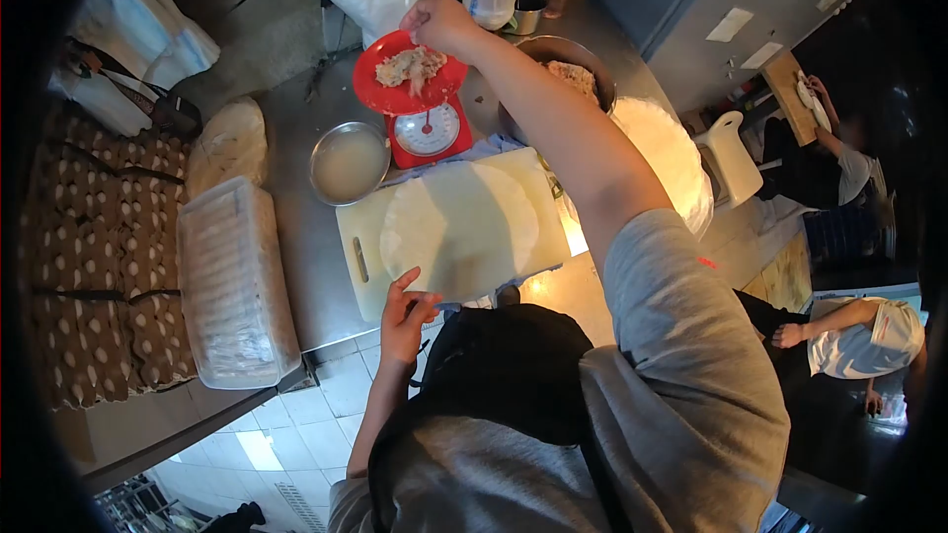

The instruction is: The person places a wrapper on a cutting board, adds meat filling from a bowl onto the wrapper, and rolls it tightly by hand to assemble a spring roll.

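Note:
My right hand is at the upper rim of a red plate, its fingers drawn together; what they hold, if anything, is too small to tell. Pale minced filling lies on the plate, which rests on a red dial scale. Below the scale, a thin round dough sheet is spread on a cream cutting board. My left hand hovers over the board's near edge, empty, with its fingers apart.
A metal bowl of pale liquid sits left of the scale. A large pan of filling and a stack of round sheets are at right. A plastic bin and egg trays stand left. Other people are far right.

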`<control>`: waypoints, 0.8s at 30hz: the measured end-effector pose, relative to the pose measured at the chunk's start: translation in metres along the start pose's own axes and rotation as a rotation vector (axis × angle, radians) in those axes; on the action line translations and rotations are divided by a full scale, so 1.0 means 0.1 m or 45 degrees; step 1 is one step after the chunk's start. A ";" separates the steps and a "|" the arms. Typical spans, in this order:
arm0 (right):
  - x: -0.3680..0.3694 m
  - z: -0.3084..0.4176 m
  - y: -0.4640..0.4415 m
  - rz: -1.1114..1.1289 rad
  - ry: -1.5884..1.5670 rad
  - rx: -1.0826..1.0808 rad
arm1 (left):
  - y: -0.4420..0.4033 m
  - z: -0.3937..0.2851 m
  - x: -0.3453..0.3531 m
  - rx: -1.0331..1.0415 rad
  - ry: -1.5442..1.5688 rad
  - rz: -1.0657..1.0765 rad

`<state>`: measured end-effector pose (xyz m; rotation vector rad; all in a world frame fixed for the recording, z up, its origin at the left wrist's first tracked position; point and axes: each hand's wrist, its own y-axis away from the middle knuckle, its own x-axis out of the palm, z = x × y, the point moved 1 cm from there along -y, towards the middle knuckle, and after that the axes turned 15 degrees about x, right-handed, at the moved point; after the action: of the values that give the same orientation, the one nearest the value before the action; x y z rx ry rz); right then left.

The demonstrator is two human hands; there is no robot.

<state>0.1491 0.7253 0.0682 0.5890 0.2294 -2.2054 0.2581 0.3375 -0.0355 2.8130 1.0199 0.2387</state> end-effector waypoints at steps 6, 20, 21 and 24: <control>-0.12 -0.10 0.16 0.199 0.636 -0.067 | 0.01 0.07 -0.08 -0.006 -0.002 -0.043; -0.07 -0.31 0.18 0.119 0.594 -0.130 | -0.14 0.04 -0.02 0.030 0.000 0.061; -0.13 -0.27 0.20 0.191 0.515 -0.044 | -0.15 0.03 -0.02 0.021 -0.008 0.066; -0.27 -0.20 0.30 0.255 0.108 0.141 | -0.16 0.04 -0.01 -0.009 -0.022 0.077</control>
<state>0.1936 0.7313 0.0646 0.7353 0.0877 -2.0111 0.2485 0.3490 -0.0420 2.8375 0.9295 0.2234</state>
